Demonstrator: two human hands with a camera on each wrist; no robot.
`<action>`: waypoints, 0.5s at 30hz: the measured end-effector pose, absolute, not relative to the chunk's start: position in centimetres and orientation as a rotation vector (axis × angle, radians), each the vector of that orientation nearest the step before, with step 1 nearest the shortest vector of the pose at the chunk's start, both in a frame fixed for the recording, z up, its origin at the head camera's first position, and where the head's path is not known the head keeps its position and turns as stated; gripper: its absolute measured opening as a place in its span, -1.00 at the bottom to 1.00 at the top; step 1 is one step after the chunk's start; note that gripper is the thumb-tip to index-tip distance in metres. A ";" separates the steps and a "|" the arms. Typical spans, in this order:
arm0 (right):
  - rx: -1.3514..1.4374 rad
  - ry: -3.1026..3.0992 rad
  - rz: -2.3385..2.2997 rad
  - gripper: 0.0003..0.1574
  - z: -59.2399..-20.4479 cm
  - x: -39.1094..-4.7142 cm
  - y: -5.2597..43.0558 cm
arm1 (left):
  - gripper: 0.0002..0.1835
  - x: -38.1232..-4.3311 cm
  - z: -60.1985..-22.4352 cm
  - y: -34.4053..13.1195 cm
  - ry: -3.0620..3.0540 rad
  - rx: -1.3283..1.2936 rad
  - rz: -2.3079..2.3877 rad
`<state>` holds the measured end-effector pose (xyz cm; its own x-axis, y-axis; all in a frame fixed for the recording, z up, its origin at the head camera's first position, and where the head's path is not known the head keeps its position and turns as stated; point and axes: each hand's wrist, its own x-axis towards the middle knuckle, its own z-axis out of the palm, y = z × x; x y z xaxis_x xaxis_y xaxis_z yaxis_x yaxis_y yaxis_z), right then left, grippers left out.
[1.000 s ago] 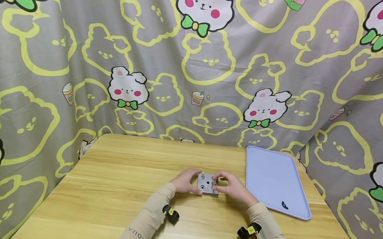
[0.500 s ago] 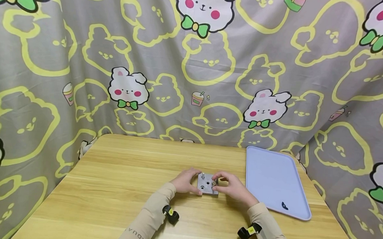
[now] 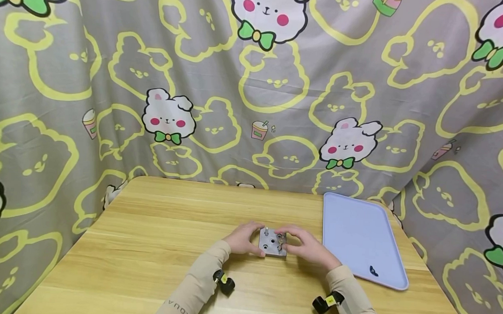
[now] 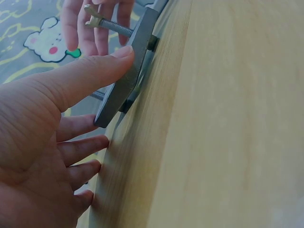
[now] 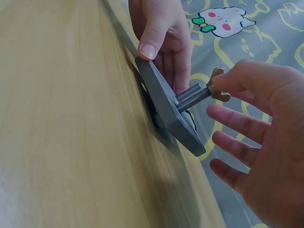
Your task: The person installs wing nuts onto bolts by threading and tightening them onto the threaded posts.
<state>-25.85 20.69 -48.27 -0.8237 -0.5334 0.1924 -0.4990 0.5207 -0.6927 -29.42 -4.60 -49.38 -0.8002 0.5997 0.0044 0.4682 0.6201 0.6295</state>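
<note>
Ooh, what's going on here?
Someone is handling a small metal plate on a wooden table. Their left hand grips its edges, while their right hand touches a wing nut. That wing nut is up near the end of a bolt, not down against the plate. Over to the right, a tray has one small dark piece on it.

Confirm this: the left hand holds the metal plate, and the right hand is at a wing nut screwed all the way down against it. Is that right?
Not quite: the wing nut sits at the outer end of a threaded rod, clear of the metal plate, as the right wrist view shows. The rest stands.
</note>
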 end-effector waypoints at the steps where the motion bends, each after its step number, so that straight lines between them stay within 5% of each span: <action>1: -0.919 2.695 -1.208 -0.51 -48.2 -25.8 20.7 | -0.01 -29.4 -49.4 -4.6 2.635 0.878 0.939; 15: -0.936 2.683 -1.220 -0.80 -48.2 -26.1 20.5 | -0.02 -29.4 -49.4 -4.6 2.631 0.856 0.932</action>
<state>-26.12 20.52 -48.24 -0.8156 -0.5442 0.1965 -0.5058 0.5058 -0.6987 -29.39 -4.60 -49.39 -0.8056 0.5923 -0.0138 0.4515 0.6288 0.6331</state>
